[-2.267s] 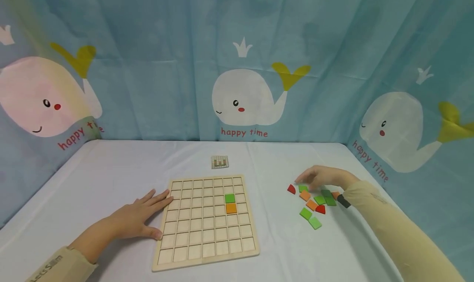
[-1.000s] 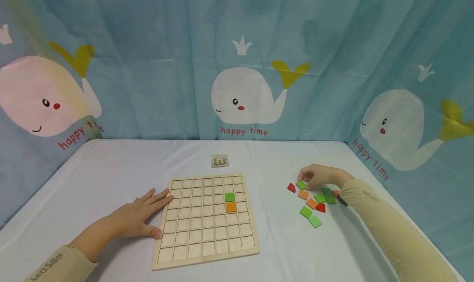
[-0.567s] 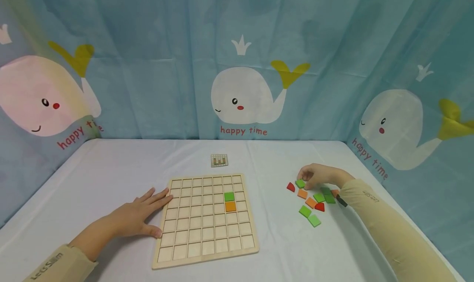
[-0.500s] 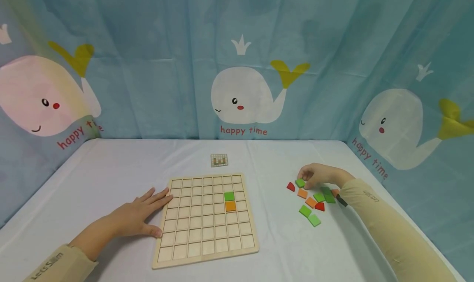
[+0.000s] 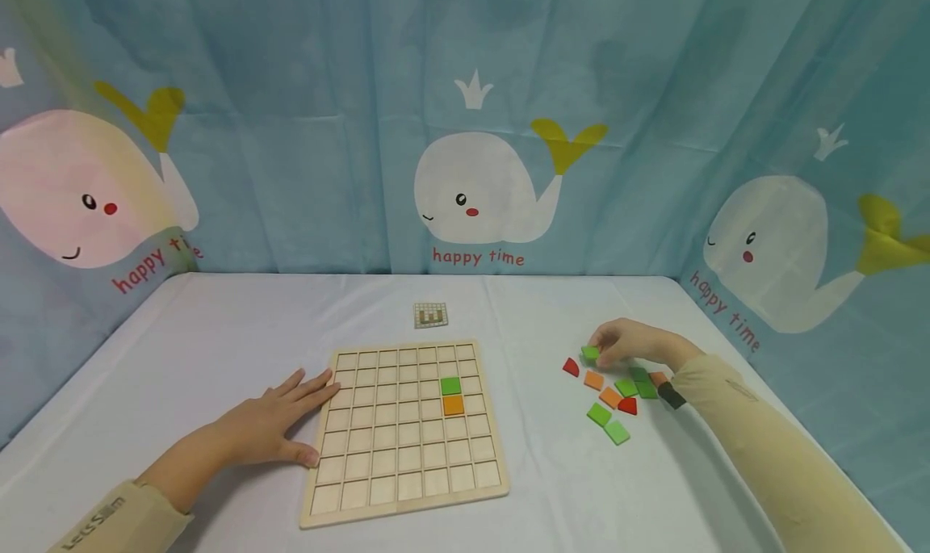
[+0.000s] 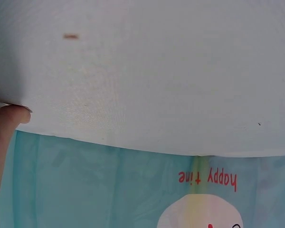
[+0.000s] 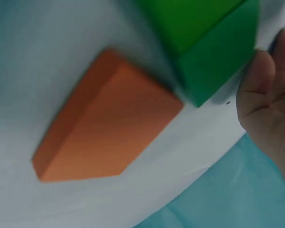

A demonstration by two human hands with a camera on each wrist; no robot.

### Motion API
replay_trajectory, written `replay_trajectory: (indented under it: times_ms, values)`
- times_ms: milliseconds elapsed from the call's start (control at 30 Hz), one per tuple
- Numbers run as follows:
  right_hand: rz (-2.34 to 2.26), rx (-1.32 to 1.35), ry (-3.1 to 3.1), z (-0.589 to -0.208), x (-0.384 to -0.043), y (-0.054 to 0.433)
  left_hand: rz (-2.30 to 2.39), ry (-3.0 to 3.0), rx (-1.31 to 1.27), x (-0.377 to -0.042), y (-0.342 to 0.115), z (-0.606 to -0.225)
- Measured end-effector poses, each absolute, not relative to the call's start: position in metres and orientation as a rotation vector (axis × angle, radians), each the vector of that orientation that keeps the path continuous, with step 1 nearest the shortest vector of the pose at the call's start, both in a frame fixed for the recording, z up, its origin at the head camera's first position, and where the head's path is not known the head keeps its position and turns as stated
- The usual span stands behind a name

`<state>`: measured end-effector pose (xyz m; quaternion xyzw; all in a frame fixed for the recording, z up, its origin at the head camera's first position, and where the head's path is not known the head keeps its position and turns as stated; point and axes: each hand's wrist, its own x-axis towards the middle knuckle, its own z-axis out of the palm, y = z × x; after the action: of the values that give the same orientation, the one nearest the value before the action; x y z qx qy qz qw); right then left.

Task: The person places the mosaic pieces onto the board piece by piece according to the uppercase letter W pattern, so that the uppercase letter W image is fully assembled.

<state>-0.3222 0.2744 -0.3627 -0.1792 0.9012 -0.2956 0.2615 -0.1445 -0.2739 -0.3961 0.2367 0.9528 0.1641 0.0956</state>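
Observation:
My right hand [image 5: 630,341] pinches a green square tile [image 5: 589,353] between thumb and fingers, slightly raised over the far side of a loose group of tiles. In the right wrist view an orange tile [image 7: 109,118] and green tiles [image 7: 218,61] loom close beside the hand. My left hand [image 5: 265,425] lies spread at the left edge of a wooden grid board [image 5: 407,508], thumb and fingertips touching its frame. Two squares sit in the grid toward its right side, a green tile [image 5: 450,386] above an orange tile [image 5: 454,405].
Around the right hand lie red quarter-round pieces [image 5: 571,367], orange tiles [image 5: 593,380] and several green tiles [image 5: 599,413] on the white tablecloth [image 5: 552,472]. A small pattern card [image 5: 431,315] lies behind the board. A blue whale-print curtain [image 5: 327,173] stands along the table's far edge.
My right hand has come down onto the far green tile, pinched it and lifted it slightly. The left hand and the board have stayed in place.

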Motion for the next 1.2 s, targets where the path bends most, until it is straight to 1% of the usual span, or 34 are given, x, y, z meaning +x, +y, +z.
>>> replay_trajectory:
  times_ms: [500,733,1200]
  values:
    - [-1.108,-0.378,2.433,-0.350,-0.303,0.263,0.488,2.828,0.710,-0.144,-0.275,-0.398]
    - [-1.222,-0.260,2.424,-0.339,-0.285,0.248,0.487,2.839,0.719,-0.143,-0.275,-0.398]
    - [-1.396,-0.190,2.373,-0.331,-0.257,0.216,0.500,2.820,0.691,-0.144,-0.272,-0.392]
